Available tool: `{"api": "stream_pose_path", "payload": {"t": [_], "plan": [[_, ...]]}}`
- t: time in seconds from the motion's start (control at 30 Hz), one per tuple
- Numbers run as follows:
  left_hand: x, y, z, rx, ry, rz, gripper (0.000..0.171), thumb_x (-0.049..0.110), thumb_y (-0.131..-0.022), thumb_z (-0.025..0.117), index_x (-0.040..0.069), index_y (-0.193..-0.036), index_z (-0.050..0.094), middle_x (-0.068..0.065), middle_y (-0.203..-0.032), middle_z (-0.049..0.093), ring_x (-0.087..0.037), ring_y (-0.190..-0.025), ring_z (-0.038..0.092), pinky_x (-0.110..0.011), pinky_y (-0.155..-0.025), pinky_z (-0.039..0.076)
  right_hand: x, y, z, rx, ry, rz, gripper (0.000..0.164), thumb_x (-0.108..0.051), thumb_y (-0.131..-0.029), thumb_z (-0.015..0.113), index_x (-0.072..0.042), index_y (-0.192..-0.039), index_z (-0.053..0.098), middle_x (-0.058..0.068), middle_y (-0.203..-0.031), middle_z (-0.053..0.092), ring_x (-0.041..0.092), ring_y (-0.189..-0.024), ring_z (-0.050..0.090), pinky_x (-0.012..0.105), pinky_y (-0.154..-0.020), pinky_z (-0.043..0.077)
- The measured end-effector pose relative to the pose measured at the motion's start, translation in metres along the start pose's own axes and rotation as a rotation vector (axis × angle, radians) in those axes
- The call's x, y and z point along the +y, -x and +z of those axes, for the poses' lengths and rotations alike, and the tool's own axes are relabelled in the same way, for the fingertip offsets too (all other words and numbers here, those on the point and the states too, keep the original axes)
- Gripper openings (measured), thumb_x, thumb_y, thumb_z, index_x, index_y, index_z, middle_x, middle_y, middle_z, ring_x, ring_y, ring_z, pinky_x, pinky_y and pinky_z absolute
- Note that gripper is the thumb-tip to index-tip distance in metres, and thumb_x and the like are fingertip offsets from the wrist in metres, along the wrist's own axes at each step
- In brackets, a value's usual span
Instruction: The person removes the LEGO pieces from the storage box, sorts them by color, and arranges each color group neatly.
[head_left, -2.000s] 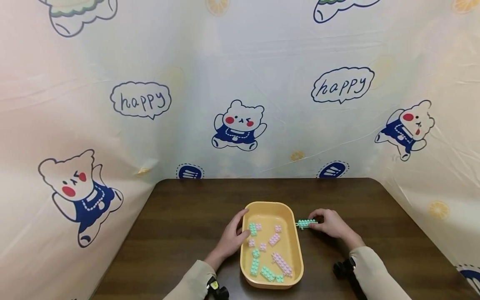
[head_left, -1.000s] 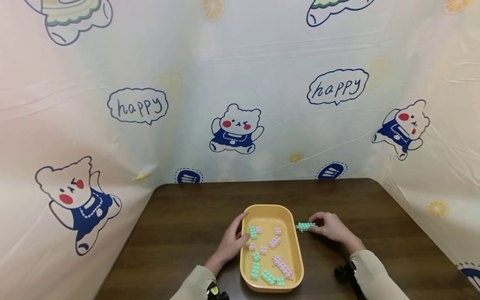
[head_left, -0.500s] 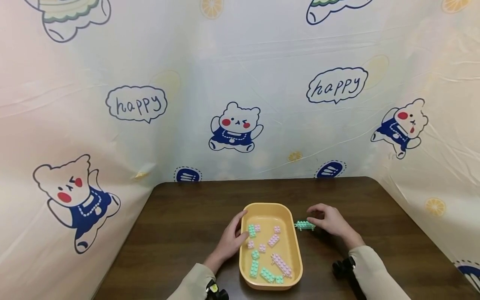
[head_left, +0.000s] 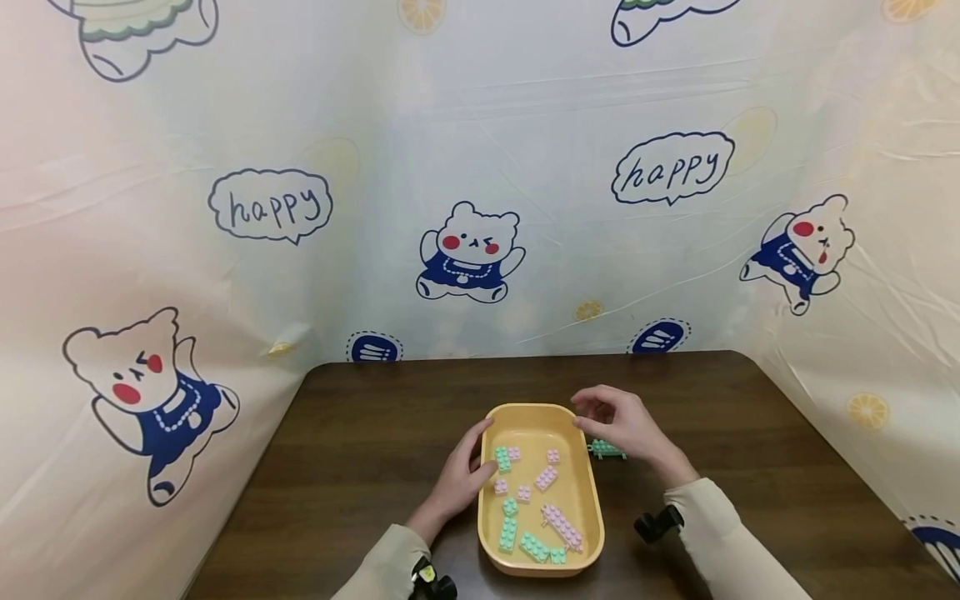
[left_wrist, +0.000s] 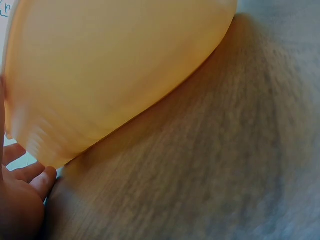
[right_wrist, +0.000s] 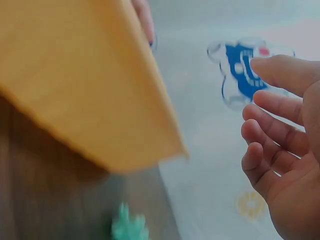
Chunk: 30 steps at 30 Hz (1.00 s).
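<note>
A yellow tray (head_left: 540, 572) stands lengthwise on the table, with mint-green and pink toy building bricks spread inside. My left hand (head_left: 456, 479) grips its left side, thumb over the rim. In the left wrist view, curled fingers (left_wrist: 46, 181) sit against the tray wall. My right hand (head_left: 618, 423) hovers by the tray's far right corner. Its fingers are loosely bent and hold nothing in the right wrist view. Just outside the tray's right side, a mint-green brick assembly (head_left: 607, 450) lies on the table, partly hidden by my right hand.
The tray stands on a dark wooden table (head_left: 375, 433). Inside it lie a long pink brick piece (head_left: 562, 527) and several shorter bricks, such as a mint-green brick (head_left: 507, 534). A printed cloth (head_left: 360, 275) with bears rises behind the table and at both sides.
My right hand has let go of the mint-green brick assembly, leaving it on the table, and has moved left and away to the tray's far right corner. My left hand keeps its grip.
</note>
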<state>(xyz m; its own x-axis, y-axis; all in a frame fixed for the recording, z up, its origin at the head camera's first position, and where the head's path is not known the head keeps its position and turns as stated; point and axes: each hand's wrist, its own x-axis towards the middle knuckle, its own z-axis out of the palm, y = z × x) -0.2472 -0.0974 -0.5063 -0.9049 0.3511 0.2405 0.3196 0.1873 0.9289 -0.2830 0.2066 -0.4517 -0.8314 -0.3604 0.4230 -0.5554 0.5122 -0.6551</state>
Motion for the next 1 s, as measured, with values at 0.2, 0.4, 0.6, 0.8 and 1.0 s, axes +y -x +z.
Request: {"api": "stream_pose_path", "payload": {"t": [0.2, 0.4, 0.6, 0.8, 1.0], "plan": [[-0.003, 0.001, 0.0, -0.007, 0.015, 0.011, 0.066, -0.001, -0.091, 0.057, -0.001, -0.151, 0.028, -0.024, -0.155, 0.028, -0.04, -0.136, 0.04, -0.052, -0.106, 0.041, -0.032, -0.019, 0.016, -0.065, -0.02, -0.04, 0.029, -0.01, -0.083, 0.076, -0.005, -0.111, 0.068, 0.01, -0.096, 0.066, 0.02, -0.076, 0.058, 0.028, -0.062, 0.053], [-0.003, 0.0, 0.0, -0.025, 0.03, 0.022, 0.066, -0.003, -0.091, 0.056, -0.002, -0.15, 0.027, -0.026, -0.154, 0.029, -0.041, -0.134, 0.042, -0.049, -0.104, 0.044, -0.067, -0.03, 0.02, -0.108, -0.058, -0.067, 0.026, -0.009, -0.084, 0.075, -0.005, -0.109, 0.068, 0.012, -0.096, 0.068, 0.02, -0.076, 0.059, 0.028, -0.064, 0.053], [-0.004, -0.002, -0.001, -0.019, 0.027, 0.036, 0.065, -0.003, -0.091, 0.056, -0.003, -0.15, 0.029, -0.028, -0.152, 0.031, -0.043, -0.13, 0.046, -0.043, -0.1, 0.049, -0.06, -0.045, 0.037, -0.125, -0.089, -0.037, 0.025, -0.018, -0.087, 0.073, -0.01, -0.111, 0.068, 0.005, -0.097, 0.068, 0.019, -0.08, 0.06, 0.029, -0.07, 0.054], [-0.003, -0.002, -0.003, -0.014, 0.029, 0.034, 0.065, -0.004, -0.09, 0.057, -0.003, -0.149, 0.03, -0.026, -0.152, 0.031, -0.044, -0.133, 0.042, -0.052, -0.103, 0.044, -0.04, -0.059, 0.063, -0.139, -0.088, -0.024, 0.024, -0.027, -0.088, 0.072, -0.017, -0.109, 0.068, -0.006, -0.092, 0.066, 0.013, -0.078, 0.059, 0.027, -0.069, 0.054], [-0.004, -0.002, -0.003, -0.023, 0.03, 0.042, 0.064, -0.004, -0.09, 0.056, -0.004, -0.149, 0.029, -0.029, -0.151, 0.032, -0.043, -0.133, 0.041, -0.05, -0.103, 0.044, -0.034, -0.06, 0.08, -0.19, -0.1, -0.017, 0.029, -0.025, -0.088, 0.072, -0.008, -0.111, 0.068, -0.003, -0.091, 0.067, 0.012, -0.079, 0.06, 0.03, -0.07, 0.055]]}}
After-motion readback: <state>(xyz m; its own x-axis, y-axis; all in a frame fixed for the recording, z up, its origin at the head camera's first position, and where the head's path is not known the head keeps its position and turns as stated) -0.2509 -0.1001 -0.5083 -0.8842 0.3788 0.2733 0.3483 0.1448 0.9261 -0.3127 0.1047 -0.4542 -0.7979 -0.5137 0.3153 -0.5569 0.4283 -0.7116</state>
